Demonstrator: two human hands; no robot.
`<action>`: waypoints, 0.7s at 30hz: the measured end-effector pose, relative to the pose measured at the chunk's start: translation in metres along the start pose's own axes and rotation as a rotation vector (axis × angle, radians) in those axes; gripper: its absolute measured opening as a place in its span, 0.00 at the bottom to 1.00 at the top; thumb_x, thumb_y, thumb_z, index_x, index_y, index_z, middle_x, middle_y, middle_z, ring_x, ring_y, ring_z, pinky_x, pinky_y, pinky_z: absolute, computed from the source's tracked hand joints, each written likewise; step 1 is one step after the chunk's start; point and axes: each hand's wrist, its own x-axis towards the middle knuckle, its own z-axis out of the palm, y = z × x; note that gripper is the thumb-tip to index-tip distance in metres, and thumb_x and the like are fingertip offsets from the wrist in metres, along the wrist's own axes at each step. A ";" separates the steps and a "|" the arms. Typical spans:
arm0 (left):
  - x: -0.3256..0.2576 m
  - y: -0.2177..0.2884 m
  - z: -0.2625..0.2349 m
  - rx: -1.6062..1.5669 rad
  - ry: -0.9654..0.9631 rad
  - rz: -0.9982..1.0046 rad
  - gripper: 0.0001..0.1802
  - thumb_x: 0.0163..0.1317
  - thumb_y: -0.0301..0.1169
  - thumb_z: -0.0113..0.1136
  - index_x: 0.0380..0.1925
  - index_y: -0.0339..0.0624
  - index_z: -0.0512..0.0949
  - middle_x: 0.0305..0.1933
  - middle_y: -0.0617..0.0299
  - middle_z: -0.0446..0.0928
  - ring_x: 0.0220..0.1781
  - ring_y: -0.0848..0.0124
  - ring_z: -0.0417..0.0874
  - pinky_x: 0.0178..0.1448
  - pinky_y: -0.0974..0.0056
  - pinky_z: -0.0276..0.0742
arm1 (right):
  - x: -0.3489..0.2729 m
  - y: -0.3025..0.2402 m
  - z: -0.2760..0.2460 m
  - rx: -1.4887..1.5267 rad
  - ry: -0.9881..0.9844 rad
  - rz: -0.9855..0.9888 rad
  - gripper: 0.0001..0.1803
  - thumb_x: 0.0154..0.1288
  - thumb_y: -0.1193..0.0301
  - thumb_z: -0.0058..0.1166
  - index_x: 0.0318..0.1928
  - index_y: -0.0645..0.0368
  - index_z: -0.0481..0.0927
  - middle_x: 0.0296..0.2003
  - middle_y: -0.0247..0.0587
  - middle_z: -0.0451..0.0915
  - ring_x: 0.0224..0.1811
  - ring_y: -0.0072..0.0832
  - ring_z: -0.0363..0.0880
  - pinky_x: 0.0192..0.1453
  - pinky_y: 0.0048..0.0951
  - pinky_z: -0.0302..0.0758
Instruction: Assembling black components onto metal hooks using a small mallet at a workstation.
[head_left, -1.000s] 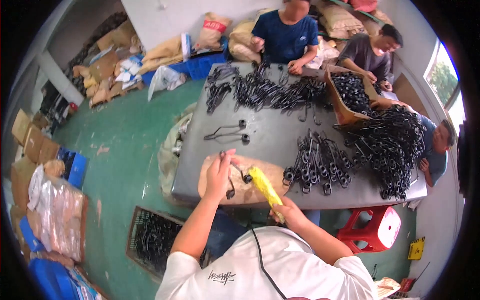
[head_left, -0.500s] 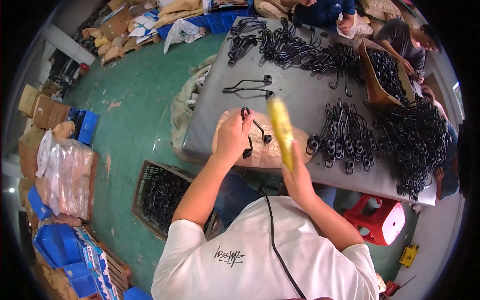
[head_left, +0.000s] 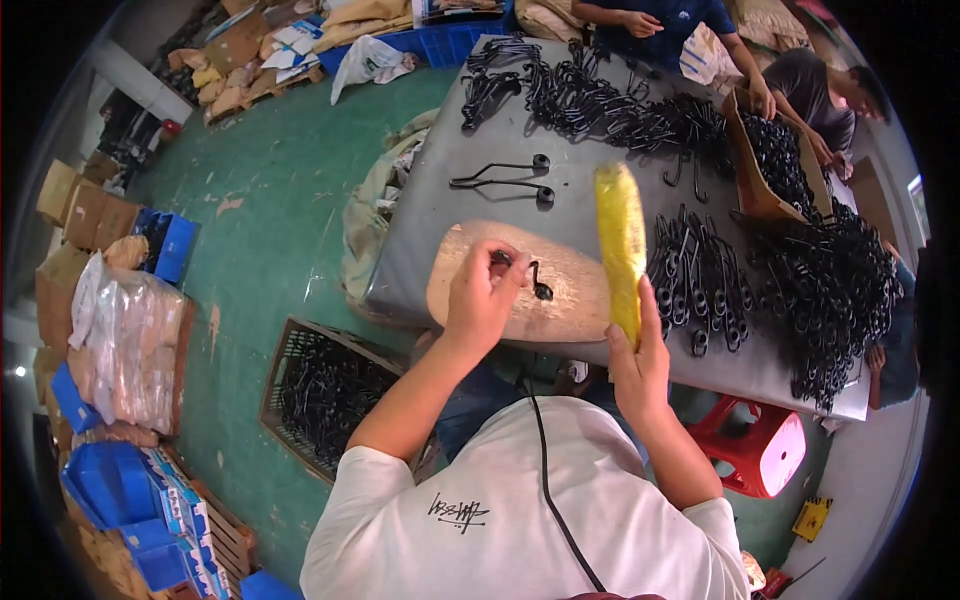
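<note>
My left hand is closed around a black bent-wire piece with coiled ends, over a worn wooden board at the table's near edge. Its fingers hide much of the piece. My right hand grips the lower end of a long yellow-wrapped bar, raised upright at the board's right end. Farther off, past the board, another black bent-wire piece lies alone on the grey table, its two coiled ends toward the right.
Rows of black wire pieces lie right of the board, beside a larger heap. A cardboard box full of black parts stands at the right. Co-workers are across the table. A crate stands left, a red stool right.
The yellow bar has swung right, away from the piece, and now stands more upright. My left hand has shifted slightly and turned the wire piece. A co-worker's hand now reaches to the cardboard box.
</note>
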 end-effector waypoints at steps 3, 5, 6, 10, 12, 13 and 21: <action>-0.003 -0.014 0.006 0.053 -0.041 0.132 0.15 0.69 0.36 0.62 0.40 0.34 0.73 0.30 0.57 0.76 0.31 0.67 0.83 0.36 0.64 0.77 | -0.007 0.000 0.007 -0.032 0.043 -0.157 0.38 0.70 0.81 0.48 0.76 0.64 0.48 0.69 0.57 0.64 0.68 0.40 0.68 0.69 0.33 0.65; 0.001 -0.012 0.007 0.089 -0.056 0.129 0.15 0.69 0.36 0.62 0.39 0.34 0.73 0.30 0.56 0.76 0.30 0.66 0.83 0.36 0.63 0.78 | -0.010 0.013 0.019 -0.141 0.088 -0.340 0.41 0.68 0.82 0.51 0.76 0.67 0.45 0.66 0.67 0.65 0.66 0.51 0.72 0.68 0.39 0.68; 0.003 -0.011 0.007 0.123 -0.063 0.127 0.15 0.68 0.35 0.63 0.39 0.33 0.73 0.30 0.55 0.77 0.30 0.65 0.83 0.36 0.63 0.78 | -0.010 0.026 0.028 -0.191 0.063 -0.324 0.41 0.68 0.81 0.51 0.76 0.65 0.45 0.65 0.68 0.66 0.64 0.54 0.73 0.65 0.41 0.71; 0.005 -0.011 0.010 0.104 -0.084 0.139 0.14 0.67 0.34 0.64 0.38 0.34 0.73 0.30 0.55 0.77 0.28 0.65 0.81 0.35 0.62 0.77 | -0.008 0.075 0.048 -0.207 -0.310 -0.052 0.42 0.67 0.78 0.51 0.78 0.51 0.48 0.54 0.70 0.75 0.55 0.60 0.77 0.57 0.46 0.75; 0.002 -0.019 0.008 0.169 -0.045 0.170 0.14 0.65 0.33 0.66 0.36 0.35 0.74 0.28 0.56 0.76 0.27 0.67 0.80 0.33 0.61 0.76 | -0.002 0.077 0.049 -0.070 -0.327 0.203 0.42 0.67 0.76 0.51 0.78 0.48 0.48 0.48 0.68 0.78 0.49 0.62 0.79 0.53 0.49 0.76; 0.000 -0.012 0.010 0.197 -0.018 0.205 0.11 0.64 0.30 0.66 0.35 0.36 0.74 0.28 0.58 0.76 0.26 0.68 0.78 0.32 0.62 0.75 | 0.002 0.078 0.046 -0.096 -0.304 0.196 0.41 0.67 0.74 0.52 0.77 0.49 0.49 0.44 0.67 0.79 0.46 0.62 0.80 0.51 0.52 0.76; 0.048 -0.018 -0.004 0.002 0.224 0.052 0.04 0.71 0.29 0.53 0.39 0.42 0.75 0.37 0.61 0.79 0.32 0.76 0.75 0.38 0.68 0.72 | 0.010 0.088 0.035 -0.659 -0.047 -0.347 0.28 0.62 0.69 0.61 0.62 0.58 0.72 0.46 0.49 0.74 0.44 0.46 0.76 0.48 0.43 0.74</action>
